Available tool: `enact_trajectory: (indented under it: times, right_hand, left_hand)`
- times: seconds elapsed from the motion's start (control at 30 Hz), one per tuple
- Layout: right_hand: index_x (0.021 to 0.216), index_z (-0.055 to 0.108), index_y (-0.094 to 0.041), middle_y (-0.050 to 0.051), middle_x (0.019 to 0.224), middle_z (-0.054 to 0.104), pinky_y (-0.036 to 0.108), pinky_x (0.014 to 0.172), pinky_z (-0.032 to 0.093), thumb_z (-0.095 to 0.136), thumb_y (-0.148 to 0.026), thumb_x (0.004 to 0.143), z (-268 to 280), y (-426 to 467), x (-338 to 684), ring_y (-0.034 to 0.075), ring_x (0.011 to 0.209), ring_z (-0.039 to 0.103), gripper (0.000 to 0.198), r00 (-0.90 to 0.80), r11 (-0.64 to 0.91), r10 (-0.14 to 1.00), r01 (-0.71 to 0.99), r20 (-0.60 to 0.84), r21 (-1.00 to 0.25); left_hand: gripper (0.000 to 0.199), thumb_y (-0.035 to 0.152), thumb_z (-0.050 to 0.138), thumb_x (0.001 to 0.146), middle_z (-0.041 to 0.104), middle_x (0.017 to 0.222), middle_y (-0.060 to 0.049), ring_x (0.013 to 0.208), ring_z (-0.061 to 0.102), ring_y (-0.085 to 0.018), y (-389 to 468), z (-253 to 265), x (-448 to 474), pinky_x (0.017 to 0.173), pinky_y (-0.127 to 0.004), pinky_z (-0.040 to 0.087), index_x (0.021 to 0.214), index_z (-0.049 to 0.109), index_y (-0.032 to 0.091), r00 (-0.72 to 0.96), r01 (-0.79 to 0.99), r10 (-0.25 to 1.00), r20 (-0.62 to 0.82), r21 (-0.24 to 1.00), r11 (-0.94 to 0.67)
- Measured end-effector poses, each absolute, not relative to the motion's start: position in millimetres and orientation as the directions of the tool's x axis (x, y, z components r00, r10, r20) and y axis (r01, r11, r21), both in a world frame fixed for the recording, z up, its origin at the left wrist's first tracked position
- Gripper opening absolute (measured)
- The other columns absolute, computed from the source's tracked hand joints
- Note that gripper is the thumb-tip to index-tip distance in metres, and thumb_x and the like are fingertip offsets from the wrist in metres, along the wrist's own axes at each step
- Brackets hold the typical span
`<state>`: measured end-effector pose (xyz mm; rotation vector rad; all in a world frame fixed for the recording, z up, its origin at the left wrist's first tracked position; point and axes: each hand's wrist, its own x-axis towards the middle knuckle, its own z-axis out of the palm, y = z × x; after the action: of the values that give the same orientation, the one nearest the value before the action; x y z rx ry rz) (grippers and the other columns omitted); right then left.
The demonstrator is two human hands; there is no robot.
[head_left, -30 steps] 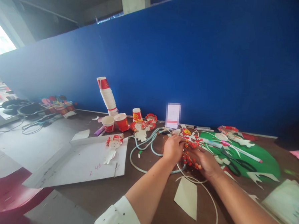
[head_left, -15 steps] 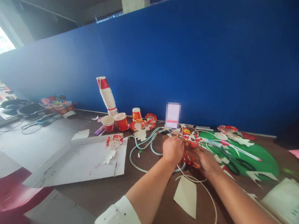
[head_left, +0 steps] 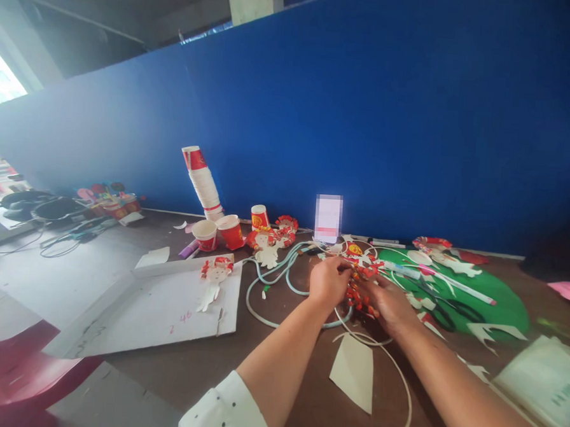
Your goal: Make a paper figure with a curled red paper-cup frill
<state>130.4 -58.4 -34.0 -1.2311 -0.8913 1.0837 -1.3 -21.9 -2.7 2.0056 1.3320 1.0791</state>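
Between my two hands is a red, fringed paper-cup craft with curled strips. My left hand closes its fingers on the craft's left side. From the right, my right hand grips the same piece, its fingertips partly hidden behind the red curls. Just beyond the hands lies red and white cut paper with a yellow emblem. A pale blue cord loops on the brown table left of my hands. Below them rests a cream paper piece beside a thin white strip.
A leaning stack of paper cups stands by the blue partition. Paper dolls sit near it. To the right, scissors and a marker lie over a green sheet. A white board lies left.
My fingers have shifted slightly on the red craft, and more of its curls show between the hands. The view has moved a little; the other things stay in place.
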Motion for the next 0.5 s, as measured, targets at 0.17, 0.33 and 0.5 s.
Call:
enact_trajectory:
  times: [0.17,0.33,0.5]
  right_hand:
    - [0.098,0.07,-0.025,0.003,0.072,0.073,0.033,0.055,0.05,0.07,-0.037,0.063,-39.3,-57.2,134.1,0.025,0.065,0.067,0.036,0.299,-0.015,0.953,-0.089,-0.041,-0.996]
    - [0.099,0.071,-0.024,0.003,0.072,0.072,0.031,0.054,0.048,0.068,-0.037,0.064,-40.0,-58.6,135.3,0.023,0.061,0.065,0.038,0.306,0.014,0.952,-0.077,-0.01,-0.997]
    - [0.098,0.071,-0.022,0.002,0.062,0.07,0.03,0.049,0.046,0.066,-0.038,0.065,-37.8,-61.1,136.5,0.021,0.054,0.062,0.037,0.323,-0.012,0.946,-0.014,-0.016,-1.0]
  left_hand:
    - [0.014,0.019,0.06,0.079,0.069,0.09,-0.002,0.086,0.061,-0.016,-24.1,-1.5,-0.7,0.082,-0.026,0.047,0.089,0.07,0.022,0.203,0.578,0.889,0.41,0.682,-0.447]
    - [0.017,0.018,0.055,0.081,0.069,0.087,-0.003,0.086,0.06,-0.017,-22.9,-4.3,-2.9,0.082,-0.027,0.046,0.081,0.071,0.021,0.313,0.607,0.815,0.487,0.558,-0.566]
    - [0.021,0.017,0.05,0.083,0.069,0.089,-0.004,0.087,0.06,-0.018,-22.3,-5.2,-3.8,0.084,-0.028,0.046,0.083,0.071,0.021,0.403,0.604,0.754,0.519,0.468,-0.645]
